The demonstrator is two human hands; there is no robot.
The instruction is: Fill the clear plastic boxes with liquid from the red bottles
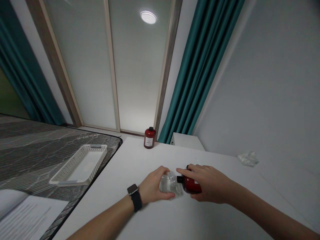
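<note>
My left hand (pixel 160 186), a dark watch on its wrist, curls its fingers and thumb round a clear, crinkled plastic wrapper (pixel 169 184). To the right of it, my right hand (pixel 208 183) grips a dark red bottle (pixel 191 185) from above. That bottle lies tilted on its side, its black cap pointing left at the wrapper; cap and wrapper seem to touch. Most of its label is covered by my fingers. A small black part shows above the bottle by my index finger, too hidden to name. Another red bottle (pixel 149 138) with a white label stands upright at the far edge.
Both hands are over a white table (pixel 120 186). Crumpled clear plastic (pixel 248 159) lies at the right by the wall. On the grey striped surface at the left are a white perforated basket (pixel 83 165) and an open book (pixel 32 216). A white cabinet (pixel 188 141) stands behind the table.
</note>
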